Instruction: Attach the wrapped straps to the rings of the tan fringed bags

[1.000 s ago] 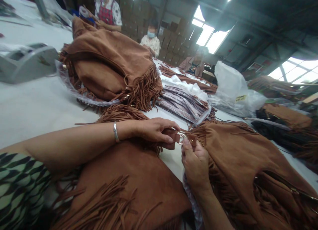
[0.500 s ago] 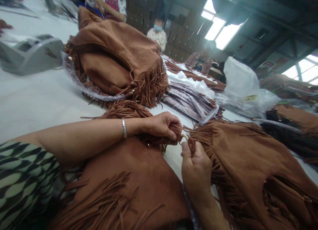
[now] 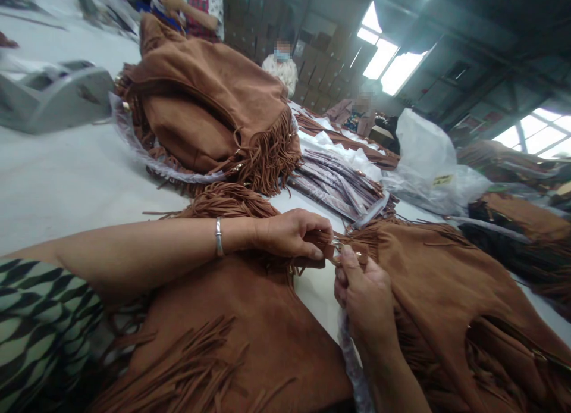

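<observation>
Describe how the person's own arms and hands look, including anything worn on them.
The left hand is ungloved, with a silver bracelet at its wrist and a patterned sleeve in pale green and black. The right hand is also ungloved, with no sleeve in view.

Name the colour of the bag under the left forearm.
The bag is brown, best seen in the head view.

Workshop or factory floor handling bags: several fringed brown bags (image 3: pixel 446 270), much alike, lie about a broad white worktable (image 3: pixel 80 175), with translucent plastic wrapping (image 3: pixel 422 148) near them. Co-workers (image 3: pixel 281 72) beyond the nearer bags, one masked, one in a checked apron (image 3: pixel 198 2). Behind, stacked brown cartons (image 3: pixel 314 68); to the right, large paned windows (image 3: pixel 401 71) under a dim industrial ceiling (image 3: pixel 504 32).
</observation>
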{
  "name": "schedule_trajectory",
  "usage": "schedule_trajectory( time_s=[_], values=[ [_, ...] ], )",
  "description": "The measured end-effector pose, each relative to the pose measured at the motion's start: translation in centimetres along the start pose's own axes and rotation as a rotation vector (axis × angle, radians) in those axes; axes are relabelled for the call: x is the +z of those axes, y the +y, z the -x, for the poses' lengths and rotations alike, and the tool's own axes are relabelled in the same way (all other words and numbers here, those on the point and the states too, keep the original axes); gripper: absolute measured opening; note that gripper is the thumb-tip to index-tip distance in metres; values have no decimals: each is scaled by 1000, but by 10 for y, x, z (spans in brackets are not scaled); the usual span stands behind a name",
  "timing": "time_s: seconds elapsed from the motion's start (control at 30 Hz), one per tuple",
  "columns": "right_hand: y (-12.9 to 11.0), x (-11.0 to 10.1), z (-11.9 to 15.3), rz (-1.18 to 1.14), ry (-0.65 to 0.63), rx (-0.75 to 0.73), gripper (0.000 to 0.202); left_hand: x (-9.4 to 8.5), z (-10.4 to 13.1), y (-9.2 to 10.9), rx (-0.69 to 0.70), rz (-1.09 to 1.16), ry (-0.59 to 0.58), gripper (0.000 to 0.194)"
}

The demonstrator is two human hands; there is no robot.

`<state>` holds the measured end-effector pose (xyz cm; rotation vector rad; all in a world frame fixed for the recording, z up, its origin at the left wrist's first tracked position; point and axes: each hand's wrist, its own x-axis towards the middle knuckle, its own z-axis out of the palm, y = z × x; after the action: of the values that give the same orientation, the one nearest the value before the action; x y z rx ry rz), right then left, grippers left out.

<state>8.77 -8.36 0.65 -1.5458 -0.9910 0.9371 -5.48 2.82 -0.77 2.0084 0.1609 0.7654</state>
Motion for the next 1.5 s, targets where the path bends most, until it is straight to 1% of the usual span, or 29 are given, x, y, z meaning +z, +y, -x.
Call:
schedule_trajectory(
  time_s=[0.07, 0.1, 0.17, 0.2, 0.23, 0.3, 0.33, 0.4, 0.47, 0.5, 0.53, 0.57, 0.6, 0.7, 0.77, 0.8, 0.87, 0.93, 1.0, 1.07, 1.1, 1.17, 1.27, 1.33, 1.37, 1.4, 1.43, 1.5],
  values=[
    [-1, 0, -3, -256, -89, 174, 36, 3, 0, 0, 66, -13, 22, 18],
    [0, 0, -4, -346, -130, 238, 37, 4, 0, 0, 82, -10, 35, 19],
    [1, -2, -4, -438, -199, 296, 37, 4, -1, -1, 67, 47, 38, 20],
    [2, -5, -4, -426, -196, 288, 36, 3, -1, -1, 32, 107, 7, 20],
    [2, -8, -4, -375, -178, 260, 35, 1, -2, -1, -17, 178, -50, 20],
    [-2, -15, -4, -192, -185, 172, 32, -6, -3, 1, -140, 320, -217, 19],
    [-6, -19, -4, -81, -227, 123, 32, -10, -4, 2, -200, 376, -307, 18],
    [-18, -24, -6, 129, -386, 26, 31, -17, -4, 6, -294, 441, -443, 18],
    [-29, -24, -9, 267, -533, -70, 30, -22, -4, 9, -363, 487, -510, 19],
    [-33, -22, -10, 305, -565, -106, 30, -24, -4, 9, -386, 499, -523, 19],
    [-35, -20, -11, 325, -566, -129, 29, -25, -3, 8, -394, 496, -522, 19],
    [-35, -17, -11, 329, -532, -144, 28, -26, -3, 7, -385, 476, -509, 19],
    [-33, -14, -10, 323, -470, -155, 27, -26, -3, 6, -361, 440, -486, 18],
    [-22, -5, -4, 306, -233, -192, 23, -22, -3, 5, -267, 282, -407, 18],
    [-15, -1, 1, 286, -98, -210, 23, -17, -4, 9, -207, 111, -362, 26],
    [-13, 1, 2, 263, -48, -216, 23, -14, -5, 12, -171, -12, -324, 31],
    [-10, 5, 5, 186, 17, -230, 23, -8, -5, 17, -96, -275, -218, 40],
    [-7, 10, 6, 100, 56, -242, 25, -3, -5, 19, -44, -484, -132, 43],
    [-3, 13, 6, 35, 106, -241, 27, 0, -4, 20, -26, -610, -121, 43],
    [0, 14, 5, -11, 143, -226, 28, 2, -4, 20, -24, -681, -142, 37],
    [2, 12, 4, -29, 133, -210, 28, 2, -4, 20, -30, -695, -154, 32],
    [1, 5, 1, -41, 38, -145, 29, 1, -4, 22, -34, -690, -197, 20],
    [-10, -11, -6, 29, -222, -50, 30, -2, -4, 26, -8, -621, -333, 9],
    [-18, -20, -10, 128, -399, -46, 28, -4, -4, 29, 8, -557, -431, 8],
    [-22, -22, -11, 176, -467, -63, 27, -5, -4, 30, 2, -530, -457, 8],
    [-24, -23, -12, 205, -500, -79, 26, -6, -4, 30, -4, -505, -464, 9],
    [-24, -21, -11, 201, -491, -84, 26, -7, -4, 31, -13, -484, -454, 9],
    [-20, -14, -7, 90, -379, -53, 27, -9, -5, 31, -34, -455, -408, 10]
  ],
)
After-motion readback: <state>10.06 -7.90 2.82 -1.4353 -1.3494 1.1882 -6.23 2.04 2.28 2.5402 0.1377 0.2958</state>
